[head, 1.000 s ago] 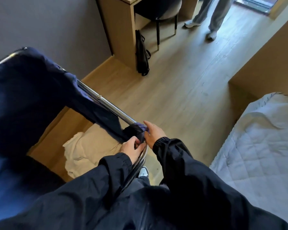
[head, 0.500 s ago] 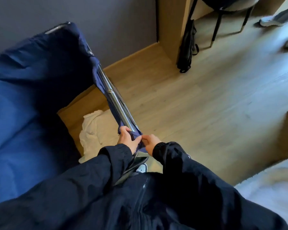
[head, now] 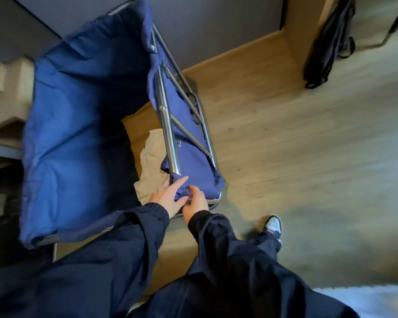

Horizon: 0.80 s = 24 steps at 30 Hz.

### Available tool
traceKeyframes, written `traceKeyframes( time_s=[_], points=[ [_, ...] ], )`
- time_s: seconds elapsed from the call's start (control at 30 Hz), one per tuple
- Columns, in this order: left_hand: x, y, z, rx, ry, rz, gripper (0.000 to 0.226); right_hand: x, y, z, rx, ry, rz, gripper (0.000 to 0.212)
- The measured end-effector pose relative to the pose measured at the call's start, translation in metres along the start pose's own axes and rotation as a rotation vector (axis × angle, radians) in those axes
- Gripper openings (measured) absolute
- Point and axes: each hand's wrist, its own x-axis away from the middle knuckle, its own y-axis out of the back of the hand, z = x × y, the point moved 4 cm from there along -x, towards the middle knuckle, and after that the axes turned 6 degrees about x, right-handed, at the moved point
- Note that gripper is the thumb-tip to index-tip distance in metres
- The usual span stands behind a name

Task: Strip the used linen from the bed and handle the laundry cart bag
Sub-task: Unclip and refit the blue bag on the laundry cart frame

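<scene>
Blue laundry cart bag (head: 78,125) hangs open on a metal cart frame (head: 168,129) at left-centre, backed against the grey wall (head: 216,31); far hem sits over the top rail; near-right corner is bunched at the end of the frame's thick tube, directly in front of the person; both hands meet at that corner, just beside each other; left hand (head: 168,196) lies with fingers straight, fingertips (head: 183,179) pointing up toward the tube end and touching the bunched fabric; right hand (head: 196,203) has fingers curled, pinching the same wad of blue fabric from the right side; both arms in dark sleeves (head: 133,237); some bag fabric drapes outside the tube, over the frame's diagonal braces and lower rail; cream linen (head: 151,166) lies crumpled low down, left of the tube and just above the left hand; cannot tell whether it rests on the floor or on the cart base; wooden floor (head: 296,145) runs right of the cart; black backpack (head: 326,42) leans by a wooden panel (head: 294,31) top right; one shoe (head: 272,224) on the floor, lower right of the hands; corner of a white quilted bed (head: 365,299) at bottom right; picture edges are blurred
</scene>
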Motion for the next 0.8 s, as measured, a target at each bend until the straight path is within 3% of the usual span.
traceKeyframes(
  time_s=[0.13,0.2,0.27,0.33,0.43,0.63,0.8],
  points=[
    [-0.008,-0.005,-0.006,-0.115,-0.009,-0.051,0.019,0.0,0.01,-0.019,-0.222,-0.117,0.021,0.019],
    [-0.006,-0.007,-0.005,-0.114,-0.058,-0.145,0.014,-0.003,0.011,-0.026,-0.45,-0.249,0.118,0.024],
    [-0.002,-0.009,-0.006,-0.114,-0.085,-0.223,0.023,-0.003,0.008,-0.03,-0.688,-0.383,0.225,0.03],
    [0.0,-0.009,-0.008,-0.091,-0.098,-0.267,0.049,-0.002,0.003,-0.028,-0.874,-0.445,0.295,0.029],
    [0.002,-0.008,-0.009,-0.042,-0.104,-0.286,0.07,-0.008,-0.006,-0.024,-1.062,-0.496,0.283,0.029],
    [0.005,-0.006,-0.009,0.033,-0.175,-0.341,0.072,-0.014,-0.014,-0.014,-1.172,-0.507,0.377,0.061],
    [0.004,-0.007,-0.004,0.068,-0.226,-0.368,0.076,-0.013,-0.013,-0.012,-1.192,-0.478,0.42,0.062]
  ],
)
